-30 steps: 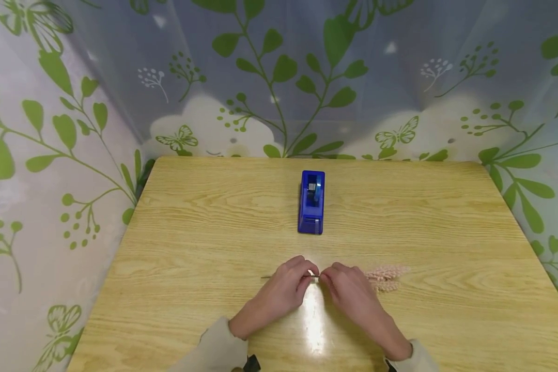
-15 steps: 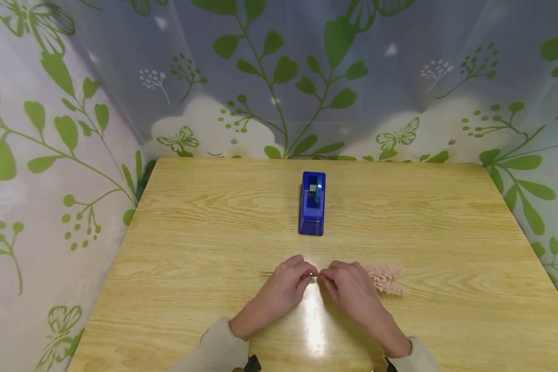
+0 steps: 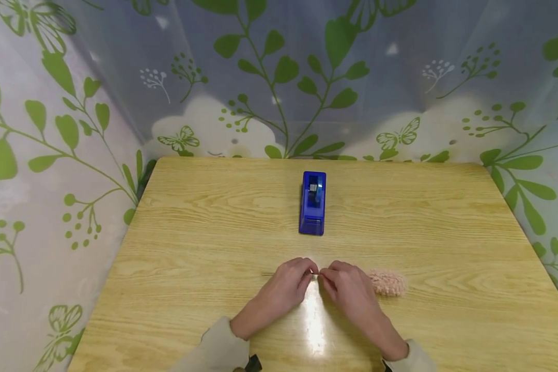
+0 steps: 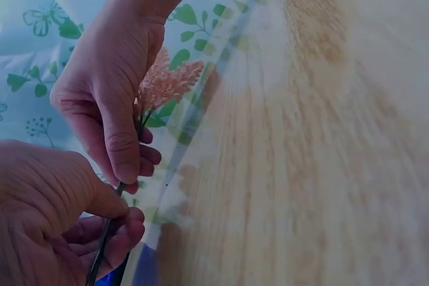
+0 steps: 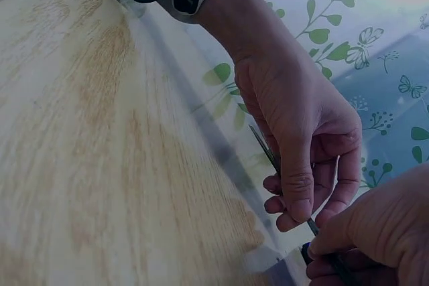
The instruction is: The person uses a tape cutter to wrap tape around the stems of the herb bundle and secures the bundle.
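two hands meet low over the wooden table point(image 3: 190, 243). the left hand point(image 3: 285, 284) and right hand point(image 3: 349, 287) each pinch the thin stem point(image 4: 106, 232) between curled thumb and fingers, fingertips nearly touching. the stem's pink fluffy flower head point(image 3: 387, 282) lies on the table just right of the right hand. a blue tape dispenser point(image 3: 312, 203) stands beyond.

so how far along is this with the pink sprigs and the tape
Early. Done: the pink sprigs lie together on the table, stems gathered. In hand: the left hand and right hand both pinch the thin stems side by side. Left: no tape shows on the stems, and the blue tape dispenser stands untouched further back.
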Demonstrator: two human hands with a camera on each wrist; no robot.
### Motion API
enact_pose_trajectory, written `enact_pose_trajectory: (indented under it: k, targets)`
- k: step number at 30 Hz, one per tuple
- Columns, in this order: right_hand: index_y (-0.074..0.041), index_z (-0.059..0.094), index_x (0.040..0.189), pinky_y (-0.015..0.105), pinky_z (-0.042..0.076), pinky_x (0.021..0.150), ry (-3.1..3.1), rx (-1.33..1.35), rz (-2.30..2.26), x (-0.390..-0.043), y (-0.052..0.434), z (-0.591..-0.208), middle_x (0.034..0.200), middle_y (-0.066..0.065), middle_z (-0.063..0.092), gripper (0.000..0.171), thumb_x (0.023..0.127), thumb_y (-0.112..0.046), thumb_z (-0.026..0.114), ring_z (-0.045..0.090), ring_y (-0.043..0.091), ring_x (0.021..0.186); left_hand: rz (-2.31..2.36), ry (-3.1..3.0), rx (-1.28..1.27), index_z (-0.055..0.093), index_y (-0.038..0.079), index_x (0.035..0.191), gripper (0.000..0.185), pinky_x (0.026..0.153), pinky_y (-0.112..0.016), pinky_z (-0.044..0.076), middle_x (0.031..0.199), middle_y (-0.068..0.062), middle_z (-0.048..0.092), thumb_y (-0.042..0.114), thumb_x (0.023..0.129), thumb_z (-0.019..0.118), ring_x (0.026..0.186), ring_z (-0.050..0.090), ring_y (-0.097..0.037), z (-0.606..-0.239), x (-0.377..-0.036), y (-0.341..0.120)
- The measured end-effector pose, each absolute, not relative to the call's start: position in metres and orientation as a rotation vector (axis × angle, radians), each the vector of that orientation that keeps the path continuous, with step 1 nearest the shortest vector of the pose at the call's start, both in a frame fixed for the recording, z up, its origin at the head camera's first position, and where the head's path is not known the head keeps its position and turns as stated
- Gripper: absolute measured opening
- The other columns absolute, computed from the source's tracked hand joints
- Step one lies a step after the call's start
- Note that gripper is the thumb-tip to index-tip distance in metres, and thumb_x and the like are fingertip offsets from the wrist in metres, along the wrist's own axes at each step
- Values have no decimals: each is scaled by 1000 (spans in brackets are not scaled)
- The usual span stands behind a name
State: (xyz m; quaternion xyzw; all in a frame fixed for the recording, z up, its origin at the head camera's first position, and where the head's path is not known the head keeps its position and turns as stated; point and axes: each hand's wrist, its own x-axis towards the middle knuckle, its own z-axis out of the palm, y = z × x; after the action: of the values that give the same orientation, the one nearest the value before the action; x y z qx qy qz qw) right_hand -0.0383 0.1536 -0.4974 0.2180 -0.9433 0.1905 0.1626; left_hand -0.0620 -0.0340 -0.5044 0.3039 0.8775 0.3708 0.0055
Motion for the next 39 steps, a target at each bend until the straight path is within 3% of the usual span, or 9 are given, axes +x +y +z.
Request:
enact_pose_trajectory:
  k: [6, 15, 25, 39]
  targets:
    - [-5, 80, 84, 29, 55, 57, -2645, 612, 580, -37, 153, -499, 77, 1, 70, 13, 77, 3, 87, 65, 16, 65, 1226, 2742, 935, 72, 4, 103, 10, 67, -15, 51, 94, -7, 74, -2, 98, 66, 77, 64, -10, -507, -62, -33]
    - [0, 74, 94, 27, 45, 60, -2812, 686, 506, -39, 154, -493, 79, 1, 54, 9, 87, 6, 77, 48, 15, 68, 1244, 2777, 936, 76, 0, 106, 13, 71, -16, 55, 96, -10, 75, -5, 96, 68, 82, 70, -14, -508, -63, -33]
    - [-7, 77, 81, 25, 50, 57, -2721, 649, 579, -42, 156, -490, 75, -2, 65, 13, 80, 5, 82, 56, 9, 59, 1214, 2793, 955, 79, 3, 104, 12, 66, -15, 51, 88, -5, 70, -1, 98, 69, 76, 64, -12, -504, -63, -34]
    - [-3, 81, 89, 17, 48, 53, -2711, 650, 642, -39, 159, -496, 81, 2, 67, 13, 79, 6, 82, 57, 9, 63, 1201, 2800, 1056, 75, 7, 111, 18, 63, -13, 47, 93, -3, 70, -1, 99, 65, 73, 57, -8, -507, -63, -35]
